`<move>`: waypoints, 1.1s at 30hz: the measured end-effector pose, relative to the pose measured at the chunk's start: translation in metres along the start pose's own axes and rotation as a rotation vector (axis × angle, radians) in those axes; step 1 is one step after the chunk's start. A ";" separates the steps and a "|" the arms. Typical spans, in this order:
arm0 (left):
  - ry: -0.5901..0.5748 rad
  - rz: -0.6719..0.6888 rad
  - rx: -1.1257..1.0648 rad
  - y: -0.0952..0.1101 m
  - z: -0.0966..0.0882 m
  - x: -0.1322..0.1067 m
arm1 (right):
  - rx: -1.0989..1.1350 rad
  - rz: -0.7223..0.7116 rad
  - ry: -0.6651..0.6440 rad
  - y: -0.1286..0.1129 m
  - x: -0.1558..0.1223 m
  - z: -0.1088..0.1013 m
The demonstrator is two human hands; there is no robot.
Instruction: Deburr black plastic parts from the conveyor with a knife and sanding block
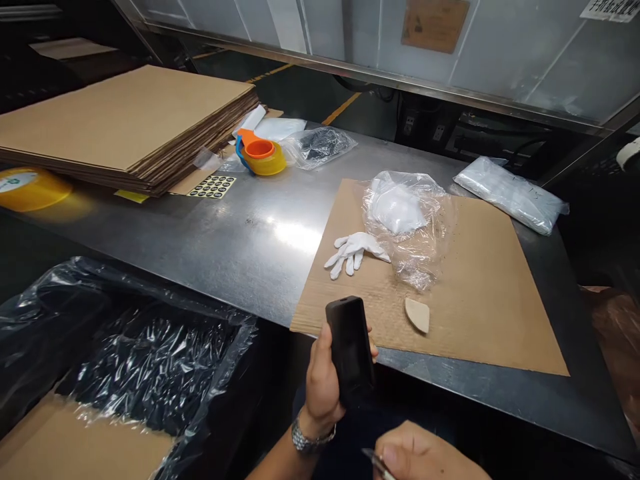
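Note:
My left hand (323,383), with a metal watch at its wrist, is wrapped round a black rectangular case (350,350). The case is tilted upright just off the table's front edge. Lower down, my right hand (420,453) pinches a small pointed metal tool (379,463), partly hidden by the fingers; it is apart from the case. On the cardboard sheet (490,287) beyond my hands lie a white glove (356,252), a clear plastic bag (417,250) with something white in it, and a small beige wedge-shaped pad (417,315).
A stack of cardboard (135,120) stands at the back left of the metal table (240,247). Near it are an orange tape dispenser (260,152), a yellow tape roll (33,189) and a sticker sheet (213,187). A bin lined with black plastic (150,353) is at lower left.

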State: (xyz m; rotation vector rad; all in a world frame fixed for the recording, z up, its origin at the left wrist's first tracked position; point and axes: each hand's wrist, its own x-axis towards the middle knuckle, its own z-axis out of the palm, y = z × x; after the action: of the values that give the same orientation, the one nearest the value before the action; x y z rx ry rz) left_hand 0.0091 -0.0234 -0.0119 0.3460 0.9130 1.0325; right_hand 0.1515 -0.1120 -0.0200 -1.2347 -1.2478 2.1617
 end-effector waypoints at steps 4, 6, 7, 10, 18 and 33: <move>0.006 -0.224 -0.144 0.002 0.001 0.006 | 0.099 -0.040 0.322 -0.006 -0.008 -0.025; 0.002 -0.286 -0.181 0.001 0.002 0.007 | -0.143 -0.078 0.641 -0.008 -0.014 -0.051; -0.001 -0.317 -0.193 0.001 0.003 0.007 | -0.364 -0.078 0.816 -0.007 -0.016 -0.066; 0.007 -0.419 -0.208 -0.001 0.008 0.006 | -1.085 0.035 1.204 0.002 -0.019 -0.108; -0.012 -0.532 -0.178 -0.007 0.017 0.004 | -1.300 -0.254 1.272 0.001 -0.015 -0.097; 0.106 -0.429 -0.266 -0.008 0.019 0.004 | -1.249 -1.019 1.027 -0.010 0.008 0.020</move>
State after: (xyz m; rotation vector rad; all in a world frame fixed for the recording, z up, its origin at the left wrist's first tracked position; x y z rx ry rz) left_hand 0.0290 -0.0208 -0.0077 -0.1271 0.8824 0.7645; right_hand 0.1295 -0.1116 -0.0111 -1.2419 -1.9625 -0.1604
